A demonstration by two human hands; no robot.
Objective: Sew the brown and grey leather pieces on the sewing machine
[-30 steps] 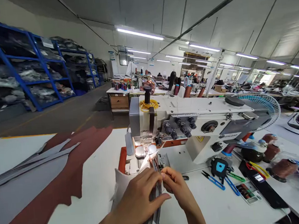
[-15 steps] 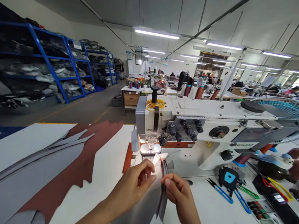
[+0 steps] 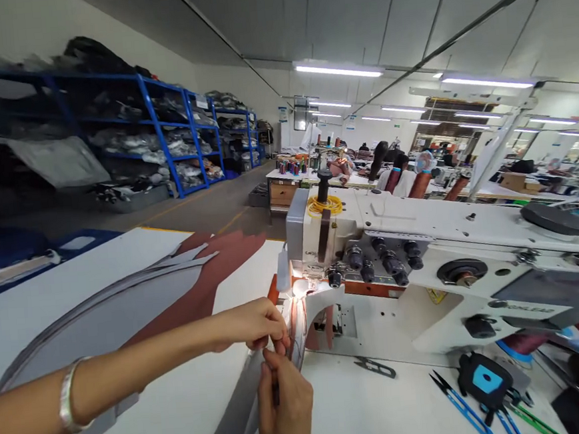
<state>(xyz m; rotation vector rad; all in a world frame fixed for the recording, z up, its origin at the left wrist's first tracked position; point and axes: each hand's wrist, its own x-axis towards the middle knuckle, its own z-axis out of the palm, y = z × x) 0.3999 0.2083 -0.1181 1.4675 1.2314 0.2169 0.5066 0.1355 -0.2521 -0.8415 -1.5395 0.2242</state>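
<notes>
My left hand reaches across from the left, its fingers pinched together at the edge of a grey fabric piece. Just below it, my right hand is closed with thumb and fingers on the same edge; the exact grip is partly hidden. The fabric's edge strip runs up to the lit needle area of a white sewing machine. A reddish-brown flap shows beside the strip, under the machine arm.
Brown and grey panels lie on the table to the left. Right of my hands are black thread snips, blue snips and a black tape measure. Blue shelves stand behind.
My view has turned left. My hands have come closer together and moved down the fabric edge; the fabric now bends left below the machine, uncovering the black snips.
</notes>
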